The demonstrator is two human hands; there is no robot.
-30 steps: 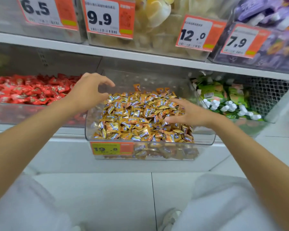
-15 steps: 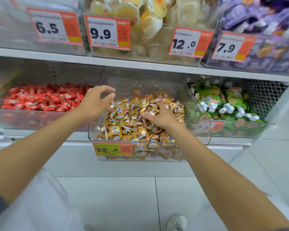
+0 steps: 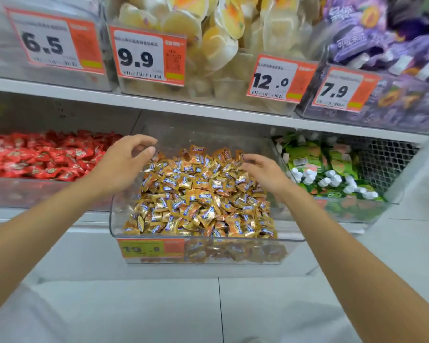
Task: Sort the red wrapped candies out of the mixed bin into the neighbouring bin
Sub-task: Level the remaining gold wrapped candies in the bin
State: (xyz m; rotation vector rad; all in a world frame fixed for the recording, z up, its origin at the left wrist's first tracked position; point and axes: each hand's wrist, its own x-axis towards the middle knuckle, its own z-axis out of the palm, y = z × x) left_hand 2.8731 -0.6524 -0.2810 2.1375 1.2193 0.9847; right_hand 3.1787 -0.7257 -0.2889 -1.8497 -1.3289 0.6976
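A clear plastic bin [image 3: 292, 240] in the middle of the lower shelf is heaped with gold wrapped candies [image 3: 198, 199]. No red wrapper shows plainly among them. To its left, a neighbouring bin [image 3: 35, 191] holds a pile of red wrapped candies [image 3: 47, 154]. My left hand [image 3: 126, 164] hovers over the middle bin's rear left corner, fingers loosely curled, with nothing visible between them. My right hand [image 3: 265, 172] is over the rear right of the gold pile. Its fingers are relaxed, with the fingertips close to the top candies, and it holds nothing visible.
A bin of green packets and small white pieces [image 3: 332, 164] stands to the right. The upper shelf [image 3: 208, 110] overhangs the bins and carries yellow jelly cups [image 3: 221, 40], purple packets [image 3: 382, 45] and orange price tags. White floor tiles lie below.
My right hand has come up out of the middle of the gold pile and shifted to its rear right. My left hand stays near the rear left corner. The view has moved closer.
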